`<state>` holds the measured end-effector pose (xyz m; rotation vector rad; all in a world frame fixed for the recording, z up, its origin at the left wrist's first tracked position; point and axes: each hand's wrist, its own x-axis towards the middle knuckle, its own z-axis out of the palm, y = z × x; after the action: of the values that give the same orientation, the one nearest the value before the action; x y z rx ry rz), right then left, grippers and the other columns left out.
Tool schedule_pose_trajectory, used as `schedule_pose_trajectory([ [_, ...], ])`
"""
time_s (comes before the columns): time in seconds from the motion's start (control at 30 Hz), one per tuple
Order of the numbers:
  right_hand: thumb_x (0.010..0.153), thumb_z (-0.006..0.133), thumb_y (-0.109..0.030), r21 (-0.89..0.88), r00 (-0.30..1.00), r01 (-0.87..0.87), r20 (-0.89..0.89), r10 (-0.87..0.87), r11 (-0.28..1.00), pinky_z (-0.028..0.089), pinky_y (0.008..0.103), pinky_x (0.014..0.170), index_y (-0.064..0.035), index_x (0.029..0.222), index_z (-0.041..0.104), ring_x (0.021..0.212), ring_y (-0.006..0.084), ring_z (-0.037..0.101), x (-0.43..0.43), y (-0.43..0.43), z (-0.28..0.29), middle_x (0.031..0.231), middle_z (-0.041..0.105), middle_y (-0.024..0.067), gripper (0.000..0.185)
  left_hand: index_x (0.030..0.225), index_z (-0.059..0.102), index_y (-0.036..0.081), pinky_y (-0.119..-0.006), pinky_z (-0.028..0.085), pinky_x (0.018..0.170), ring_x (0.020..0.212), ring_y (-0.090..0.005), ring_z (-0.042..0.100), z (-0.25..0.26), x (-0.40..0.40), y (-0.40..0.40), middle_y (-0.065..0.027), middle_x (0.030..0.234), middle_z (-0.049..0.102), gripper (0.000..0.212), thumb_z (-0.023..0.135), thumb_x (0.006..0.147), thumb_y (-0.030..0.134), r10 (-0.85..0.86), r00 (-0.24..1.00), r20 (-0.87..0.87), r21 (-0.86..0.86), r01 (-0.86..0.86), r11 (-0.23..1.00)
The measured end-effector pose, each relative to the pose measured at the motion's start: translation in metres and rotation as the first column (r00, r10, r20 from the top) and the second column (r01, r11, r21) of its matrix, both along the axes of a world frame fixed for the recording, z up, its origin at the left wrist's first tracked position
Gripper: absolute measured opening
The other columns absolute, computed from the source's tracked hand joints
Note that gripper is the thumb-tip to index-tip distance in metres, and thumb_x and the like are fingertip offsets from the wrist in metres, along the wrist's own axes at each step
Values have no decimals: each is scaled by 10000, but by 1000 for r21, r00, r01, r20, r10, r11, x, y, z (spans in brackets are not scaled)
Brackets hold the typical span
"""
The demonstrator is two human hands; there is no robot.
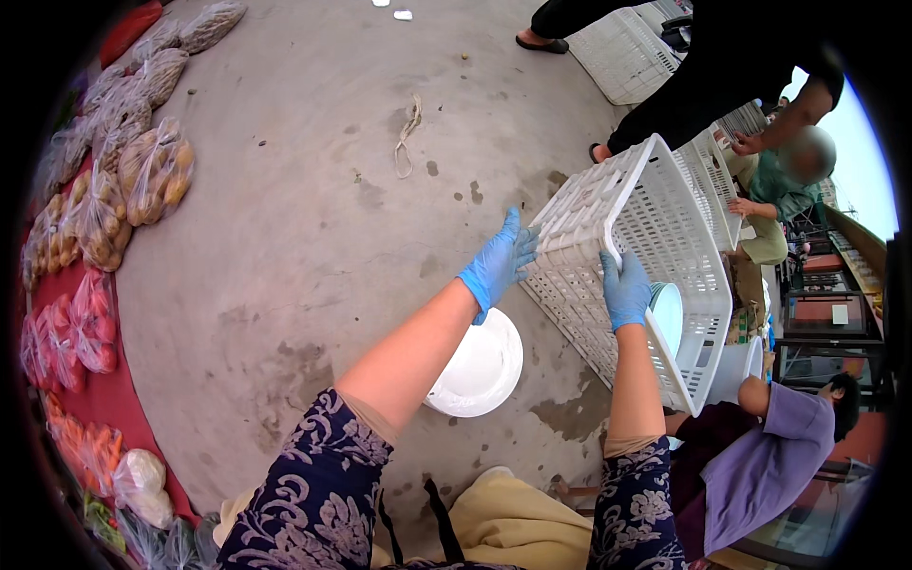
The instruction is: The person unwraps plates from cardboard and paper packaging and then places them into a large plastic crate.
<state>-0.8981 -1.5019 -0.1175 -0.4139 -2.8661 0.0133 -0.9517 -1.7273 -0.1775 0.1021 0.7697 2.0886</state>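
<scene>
A white plastic crate [577, 271] with slotted walls stands to the right, its open side facing right. My right hand [627, 288], in a blue glove, grips the crate's rim near a corner, thumb over the edge. My left hand [502, 260], gloved the same way, has its thumb raised and fingers extended against the crate's outer side; whether they press on it is unclear. Inside the crate, pale blue plates [667, 313] show beyond my right wrist. White plates [484, 367], apparently stacked, rest on the ground below my left forearm, which covers part of them.
Bagged potatoes [155, 174], tomatoes [92, 328] and carrots [100, 452] lie on a red cloth [135, 413] at left. A cord loop [407, 139] lies on the concrete. People stand or sit at right, near another white crate [623, 57] and a white bucket [737, 370].
</scene>
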Motion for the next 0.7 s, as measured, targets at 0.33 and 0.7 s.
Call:
schedule_pose_trajectory([
  [0.33, 846, 529, -436, -49, 996, -25, -90, 21, 998, 407, 416, 549, -41, 754, 560, 611, 354, 542, 25, -11, -3, 660, 545, 175, 407, 1394, 189, 26, -425, 109, 1082, 1348, -289, 154, -35, -11, -10, -186, 1452, 156, 904, 169, 816, 720, 40, 989, 145, -88, -27, 996],
  [0.7, 806, 575, -416, 172, 987, -25, -153, 52, 985, 404, 400, 512, -80, 702, 544, 544, 317, 525, 23, -15, -7, 589, 510, 120, 353, 1392, 170, 4, -425, 110, 1082, 1338, -270, 194, -38, 0, 9, -156, 1447, 197, 874, 185, 842, 684, 26, 990, 138, -93, -13, 996],
])
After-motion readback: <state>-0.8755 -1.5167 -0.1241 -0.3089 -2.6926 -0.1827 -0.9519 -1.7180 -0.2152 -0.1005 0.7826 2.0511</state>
